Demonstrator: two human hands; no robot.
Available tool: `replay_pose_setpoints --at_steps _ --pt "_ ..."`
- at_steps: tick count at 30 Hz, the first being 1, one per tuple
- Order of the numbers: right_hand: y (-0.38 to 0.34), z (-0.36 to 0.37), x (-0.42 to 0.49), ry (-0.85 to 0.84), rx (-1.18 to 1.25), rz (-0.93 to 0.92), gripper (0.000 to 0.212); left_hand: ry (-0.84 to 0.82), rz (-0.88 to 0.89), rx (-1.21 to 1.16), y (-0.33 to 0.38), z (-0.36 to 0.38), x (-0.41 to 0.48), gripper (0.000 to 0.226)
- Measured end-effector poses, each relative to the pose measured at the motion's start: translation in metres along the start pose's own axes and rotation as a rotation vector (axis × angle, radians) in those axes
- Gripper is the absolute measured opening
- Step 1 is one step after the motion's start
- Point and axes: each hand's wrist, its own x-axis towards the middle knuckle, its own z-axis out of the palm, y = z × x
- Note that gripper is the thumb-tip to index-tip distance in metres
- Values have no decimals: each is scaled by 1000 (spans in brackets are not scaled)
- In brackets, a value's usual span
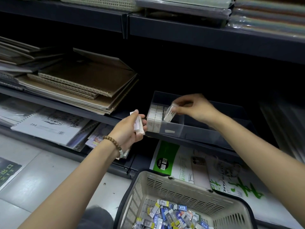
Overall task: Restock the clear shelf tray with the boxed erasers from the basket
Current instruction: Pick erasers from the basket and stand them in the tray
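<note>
A clear shelf tray point(184, 132) stands on the dark shelf, with several white boxed erasers point(155, 115) upright in rows at its left end. My right hand point(194, 107) pinches one white eraser box point(170, 114), tilted, just above the tray beside those rows. My left hand point(130, 129), with a bead bracelet on the wrist, grips a small stack of white eraser boxes point(139, 125) just left of the tray's front corner. Below, a beige basket point(165, 187) holds several loose boxed erasers point(171, 215) in mixed colours.
Spiral sketchbooks point(77, 86) lie stacked on the shelf to the left, and sketch pads point(52, 126) on the shelf below. Green-and-white paper packs point(189, 164) lie under the tray's shelf, behind the basket. An upper shelf edge point(214, 40) overhangs the tray. Pale floor tiles lie at lower left.
</note>
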Motion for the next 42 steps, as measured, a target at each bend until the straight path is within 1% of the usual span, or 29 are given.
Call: replay_pose_setpoints --at_steps 2,4,6,11,16,18,21,23,25,27,30,34,36,39,41,42 --pt "2 7 6 -36 -132 -11 29 -5 -22 -82 0 0 0 28" --pt "5 15 11 -43 -187 -25 30 -35 -38 -148 1 0 -1 24" --pt "10 22 13 -33 -214 -37 30 -74 -45 -165 1 0 -2 19" --pt "16 30 11 -35 -189 -24 29 -212 -48 -82 0 1 -7 19" --pt "12 23 8 -75 -141 9 26 -234 -36 -28 -4 3 -9 21" --pt "8 21 3 -82 -89 7 22 -248 -26 -28 -5 3 -9 20" --pt "-2 18 -8 -12 -10 -12 20 -245 -23 -36 -6 1 -9 35" --pt "-12 18 -17 39 57 -49 18 -230 6 -3 -8 0 -9 41" --pt "-22 22 -28 2 188 -42 12 -222 59 63 -10 2 -9 37" --pt "-29 28 -38 -92 311 32 11 -214 107 87 -10 6 -9 29" --pt "-33 36 -48 -168 468 152 24 -219 150 51 -11 10 -10 29" --pt "-33 40 -54 -175 579 222 26 -238 189 54 -12 8 -12 36" --pt "-32 41 -56 -176 603 241 25 -232 195 58 -11 7 -14 33" --pt "-32 39 -58 -152 647 260 26 -167 196 -14 -8 4 -13 27" --pt "-32 36 -58 -121 680 265 35 -115 192 -53 -6 1 -12 28" --pt "-31 34 -59 -105 702 260 42 -85 197 -31 -5 0 -11 28"
